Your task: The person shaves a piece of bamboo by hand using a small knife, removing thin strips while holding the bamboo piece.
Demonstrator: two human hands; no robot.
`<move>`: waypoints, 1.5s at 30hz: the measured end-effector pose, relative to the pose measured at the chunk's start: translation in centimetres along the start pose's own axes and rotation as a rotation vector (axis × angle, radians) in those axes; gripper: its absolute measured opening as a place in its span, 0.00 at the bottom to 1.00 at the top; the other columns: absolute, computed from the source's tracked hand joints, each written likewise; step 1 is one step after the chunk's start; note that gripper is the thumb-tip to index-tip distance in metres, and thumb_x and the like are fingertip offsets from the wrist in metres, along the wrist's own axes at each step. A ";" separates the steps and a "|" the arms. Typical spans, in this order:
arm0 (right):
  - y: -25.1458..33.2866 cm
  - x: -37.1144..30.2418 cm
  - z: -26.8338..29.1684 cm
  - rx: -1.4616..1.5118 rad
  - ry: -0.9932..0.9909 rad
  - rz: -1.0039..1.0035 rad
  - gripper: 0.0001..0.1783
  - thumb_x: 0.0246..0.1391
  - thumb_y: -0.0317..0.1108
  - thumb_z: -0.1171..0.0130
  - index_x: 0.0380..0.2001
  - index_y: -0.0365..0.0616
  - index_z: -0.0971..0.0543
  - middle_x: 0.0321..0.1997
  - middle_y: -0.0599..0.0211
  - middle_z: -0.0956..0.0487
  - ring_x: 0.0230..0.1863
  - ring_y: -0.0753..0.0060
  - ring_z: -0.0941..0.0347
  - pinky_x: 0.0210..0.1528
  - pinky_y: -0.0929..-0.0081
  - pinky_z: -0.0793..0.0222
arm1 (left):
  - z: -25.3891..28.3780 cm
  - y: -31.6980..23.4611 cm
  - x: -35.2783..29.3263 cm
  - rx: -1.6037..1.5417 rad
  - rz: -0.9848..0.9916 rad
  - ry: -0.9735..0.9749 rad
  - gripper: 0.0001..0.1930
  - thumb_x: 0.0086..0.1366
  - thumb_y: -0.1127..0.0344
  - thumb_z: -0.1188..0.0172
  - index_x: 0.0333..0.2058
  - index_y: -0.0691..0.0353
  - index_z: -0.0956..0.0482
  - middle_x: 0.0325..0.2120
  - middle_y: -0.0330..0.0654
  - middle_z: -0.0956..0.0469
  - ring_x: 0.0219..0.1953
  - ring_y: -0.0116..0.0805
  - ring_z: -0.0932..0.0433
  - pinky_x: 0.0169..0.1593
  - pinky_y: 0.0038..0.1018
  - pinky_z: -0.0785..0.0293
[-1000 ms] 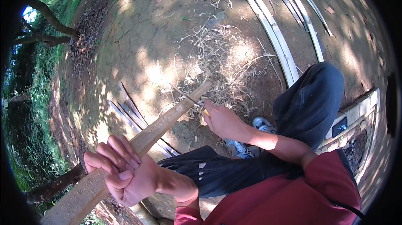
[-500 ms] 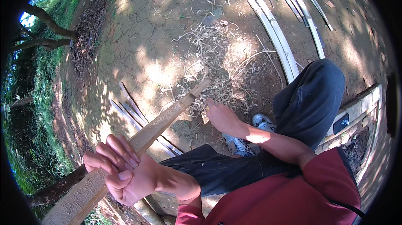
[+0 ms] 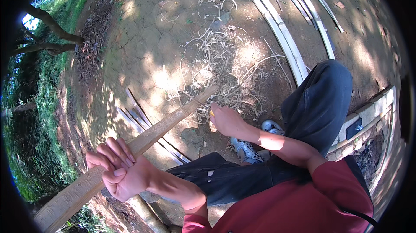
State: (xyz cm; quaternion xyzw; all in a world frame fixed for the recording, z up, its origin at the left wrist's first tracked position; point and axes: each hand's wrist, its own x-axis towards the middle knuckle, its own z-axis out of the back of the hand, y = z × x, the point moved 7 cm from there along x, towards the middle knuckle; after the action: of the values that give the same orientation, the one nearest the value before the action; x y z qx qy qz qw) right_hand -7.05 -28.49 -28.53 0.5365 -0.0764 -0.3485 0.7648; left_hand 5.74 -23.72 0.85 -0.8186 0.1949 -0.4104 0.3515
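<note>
left grip (image 3: pixel 121 173) — slightly higher in view than before — wraps wood (image 3: pixel 169 121) while right grip (image 3: pixel 228 120) holds yellow handle (image 3: pixel 212 113).

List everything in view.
Wooden bar: one, tan, lower left to centre.
Bladed tool: one, yellow handle, near centre.
Shavings: many, pale, around centre.
Strips: several, pale and dark, upper right.
More strips: several, greyish, left of centre.
Rectangular object: one, black, right ledge.
Tree limbs: several, brown, upper left.
Greenery: uncounted, green, left edge.
Shoes: two, greyish, below centre.
Trousers: one pair, dark, lower centre.
Shirt: one, dark red, bottom.
Left hand: one, bare, gripping bar.
Right hand: one, bare, gripping tool.
</note>
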 end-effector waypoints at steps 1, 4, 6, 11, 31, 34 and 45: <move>1.2 -0.7 0.3 -0.004 0.012 0.009 0.16 0.54 0.31 0.51 0.39 0.26 0.37 0.17 0.43 0.27 0.25 0.39 0.27 0.29 0.50 0.33 | 0.2 -0.2 -0.3 0.010 -0.012 -0.023 0.11 0.34 0.80 0.56 0.20 0.59 0.43 0.11 0.37 0.47 0.14 0.29 0.46 0.17 0.23 0.45; 4.2 -2.1 1.3 0.006 0.032 0.028 0.17 0.54 0.31 0.51 0.40 0.25 0.37 0.16 0.44 0.27 0.25 0.40 0.27 0.28 0.51 0.33 | 0.3 -0.7 -0.6 0.042 -0.025 -0.007 0.11 0.34 0.79 0.56 0.19 0.59 0.44 0.11 0.37 0.47 0.14 0.28 0.46 0.16 0.23 0.45; 1.6 -1.0 -0.5 -0.023 0.027 0.003 0.19 0.54 0.31 0.51 0.41 0.24 0.38 0.16 0.43 0.27 0.25 0.41 0.26 0.28 0.53 0.32 | 0.6 -1.0 -0.7 0.049 -0.026 -0.001 0.11 0.34 0.78 0.56 0.19 0.59 0.44 0.11 0.36 0.48 0.14 0.28 0.47 0.16 0.22 0.46; -0.7 -0.1 -1.7 0.003 0.025 0.025 0.22 0.57 0.34 0.54 0.42 0.20 0.40 0.16 0.45 0.27 0.23 0.41 0.28 0.26 0.53 0.34 | 2.5 -1.6 -0.6 0.094 -0.054 -0.179 0.11 0.30 0.77 0.57 0.18 0.57 0.45 0.10 0.36 0.48 0.11 0.27 0.50 0.12 0.21 0.50; 3.4 -2.3 -0.1 -0.151 -0.056 0.064 0.13 0.58 0.33 0.54 0.39 0.34 0.38 0.16 0.49 0.27 0.22 0.43 0.27 0.25 0.51 0.33 | 4.5 -2.6 -0.9 0.108 -0.049 -0.241 0.11 0.28 0.73 0.59 0.15 0.56 0.50 0.09 0.37 0.52 0.10 0.28 0.54 0.10 0.22 0.55; 6.4 -3.5 0.0 -0.117 0.012 0.089 0.13 0.58 0.34 0.54 0.39 0.34 0.38 0.16 0.49 0.27 0.22 0.43 0.27 0.25 0.51 0.32 | 4.0 -3.0 -1.1 0.188 -0.115 -0.268 0.11 0.28 0.73 0.60 0.15 0.56 0.51 0.09 0.37 0.52 0.10 0.27 0.55 0.10 0.21 0.57; 3.5 -1.6 -0.9 -0.121 0.038 0.060 0.10 0.52 0.27 0.54 0.36 0.30 0.37 0.17 0.46 0.26 0.24 0.46 0.25 0.25 0.55 0.29 | 3.4 -2.4 -1.5 0.031 -0.041 -0.152 0.10 0.31 0.78 0.56 0.15 0.58 0.45 0.09 0.37 0.48 0.11 0.28 0.49 0.14 0.22 0.46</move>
State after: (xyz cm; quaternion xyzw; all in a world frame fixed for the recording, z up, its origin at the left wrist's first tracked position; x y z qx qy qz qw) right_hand -6.26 -26.19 -25.45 0.4931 -0.0567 -0.3192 0.8073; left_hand 7.71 -19.74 0.43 -0.8456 0.1444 -0.3573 0.3694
